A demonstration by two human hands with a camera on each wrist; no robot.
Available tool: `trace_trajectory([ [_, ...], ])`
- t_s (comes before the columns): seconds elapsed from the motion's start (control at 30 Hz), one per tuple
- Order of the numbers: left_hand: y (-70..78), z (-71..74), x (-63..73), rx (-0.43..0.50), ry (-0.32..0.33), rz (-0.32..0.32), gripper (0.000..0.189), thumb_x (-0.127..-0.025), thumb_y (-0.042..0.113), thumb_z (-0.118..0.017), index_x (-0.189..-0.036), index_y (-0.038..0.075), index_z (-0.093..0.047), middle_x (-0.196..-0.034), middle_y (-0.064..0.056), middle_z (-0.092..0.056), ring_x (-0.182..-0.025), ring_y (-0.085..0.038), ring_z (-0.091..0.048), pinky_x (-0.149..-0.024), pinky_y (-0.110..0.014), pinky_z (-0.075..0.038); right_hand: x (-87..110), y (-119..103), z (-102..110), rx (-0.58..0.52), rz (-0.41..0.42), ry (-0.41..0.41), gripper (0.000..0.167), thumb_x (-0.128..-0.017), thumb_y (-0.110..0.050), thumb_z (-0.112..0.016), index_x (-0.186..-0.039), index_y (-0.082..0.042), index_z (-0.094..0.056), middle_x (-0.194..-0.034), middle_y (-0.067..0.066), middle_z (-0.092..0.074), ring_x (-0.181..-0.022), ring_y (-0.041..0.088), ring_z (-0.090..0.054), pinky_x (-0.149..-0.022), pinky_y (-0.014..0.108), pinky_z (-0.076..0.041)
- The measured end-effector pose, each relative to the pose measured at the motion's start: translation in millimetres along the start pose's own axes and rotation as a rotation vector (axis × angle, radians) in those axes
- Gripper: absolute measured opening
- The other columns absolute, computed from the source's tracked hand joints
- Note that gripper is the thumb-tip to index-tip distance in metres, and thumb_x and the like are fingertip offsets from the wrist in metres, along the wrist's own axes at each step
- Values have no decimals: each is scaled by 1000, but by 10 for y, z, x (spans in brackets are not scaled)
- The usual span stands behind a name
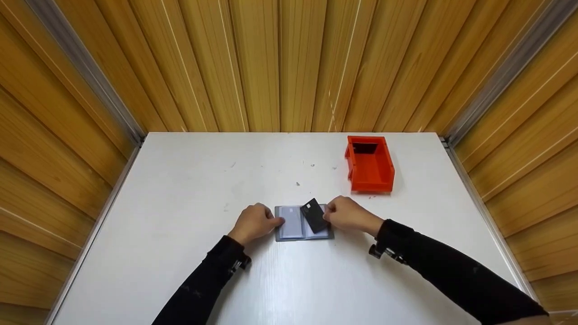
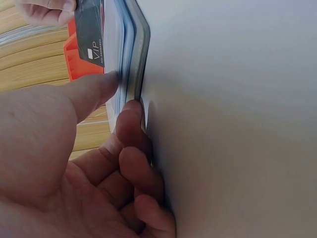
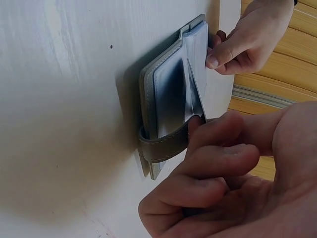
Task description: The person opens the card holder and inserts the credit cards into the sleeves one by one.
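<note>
A card holder (image 1: 291, 228) with clear plastic sleeves and a grey stitched cover lies open on the white table. Its left edge is pinched by my left hand (image 1: 255, 223), the thumb on top of the sleeves and the fingers at the cover's edge. My right hand (image 1: 350, 213) grips a black card (image 1: 314, 215) by its right side, tilted over the right-hand sleeve. "VIP" is printed on that card, as the left wrist view shows. In the right wrist view a strap (image 3: 166, 145) curves up from the holder's edge beside the right fingers.
An orange-red plastic bin (image 1: 372, 186) stands on the table (image 1: 189, 189) at the back right, beyond my right hand. Wood-patterned walls (image 1: 257, 67) enclose the table at the back and both sides.
</note>
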State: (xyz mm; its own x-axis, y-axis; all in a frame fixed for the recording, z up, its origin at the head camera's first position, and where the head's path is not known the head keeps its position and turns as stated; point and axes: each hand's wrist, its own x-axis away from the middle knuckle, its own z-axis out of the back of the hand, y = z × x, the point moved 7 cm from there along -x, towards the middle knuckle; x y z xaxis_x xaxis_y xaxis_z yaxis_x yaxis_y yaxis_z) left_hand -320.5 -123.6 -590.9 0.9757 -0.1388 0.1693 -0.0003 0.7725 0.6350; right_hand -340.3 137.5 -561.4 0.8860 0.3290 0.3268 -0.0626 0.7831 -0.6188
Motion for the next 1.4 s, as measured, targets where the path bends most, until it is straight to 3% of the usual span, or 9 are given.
trace_trajectory([
  [0.2,-1,2,-2,0,-2,1,40,-95,43,-82,-66,18,-71,-62,8,-59,-63,-13,-53,-60,-27,-40,-8,31,5,7,-39,5,17,-96,-13,-68,-82,-6,-75,-80,1,-60,-81,19,-56,-65,29,-41],
  [0.47,4,0,-15,-1,-12,1,38,-95,41,-82,-68,16,-74,-63,7,-63,-64,-13,-55,-60,-27,-42,-3,0,-8,-3,8,-8,18,-96,-12,-67,-80,-5,-74,-77,-2,-57,-80,18,-53,-65,28,-38],
  [0.7,0,5,-9,3,-1,-5,36,-93,40,-82,-69,15,-75,-65,7,-65,-65,-13,-56,-60,-27,-42,-18,-3,-23,0,0,-14,17,-97,-14,-68,-85,-6,-77,-81,-1,-60,-82,18,-54,-67,29,-39],
  [1.23,3,3,-15,-1,-8,8,34,-92,39,-82,-69,16,-74,-67,5,-66,-66,-14,-56,-60,-28,-42,-16,-28,-18,3,-22,-2,19,-96,-14,-67,-82,-5,-76,-74,-2,-55,-79,18,-52,-65,29,-36],
  [1.4,5,9,-13,1,-1,4,33,-92,39,-83,-69,15,-75,-67,5,-67,-67,-15,-57,-61,-28,-43,-31,-22,-32,16,-33,6,23,-96,-16,-67,-74,-9,-72,-70,-3,-52,-76,17,-52,-64,29,-36],
])
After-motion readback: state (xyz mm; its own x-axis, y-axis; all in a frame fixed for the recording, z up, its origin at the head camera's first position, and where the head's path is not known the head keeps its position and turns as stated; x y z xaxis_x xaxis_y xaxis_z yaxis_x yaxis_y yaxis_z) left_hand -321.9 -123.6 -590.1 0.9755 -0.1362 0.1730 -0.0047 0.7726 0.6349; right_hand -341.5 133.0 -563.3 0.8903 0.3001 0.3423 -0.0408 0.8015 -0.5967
